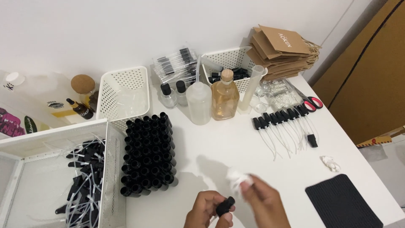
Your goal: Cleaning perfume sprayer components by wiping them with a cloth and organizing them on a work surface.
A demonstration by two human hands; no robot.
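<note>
Head view: the left hand (pixel 206 211) is curling its fingers (pixel 223 218) closed around a small black bottle (pixel 225 206), holding it low over the white worktop (pixel 236 147) at the bottom edge of the picture. The right hand (pixel 263 204) is sitting just right of those fingers, its own fingers pinching a crumpled white cloth (pixel 238 179) that is touching or nearly touching the bottle's upper end; motion blur is hiding the exact contact. Up and left of the fingers, a tight block of black bottles (pixel 147 154) is standing upright on the worktop. Further left, a white tray (pixel 110 169) is holding loose black spray pumps with white tubes (pixel 86 177). Well above the fingers, a translucent squeeze bottle (pixel 198 102) and an amber glass bottle with a cork (pixel 225 96) are standing side by side, in front of two white perforated baskets (pixel 126 90). Up and right of the fingers, a row of black pump tops (pixel 280 120) is lying beside red-handled scissors (pixel 310 101). Right of the fingers, a black ribbed mat (pixel 341 202) is lying flat near the worktop's edge
</note>
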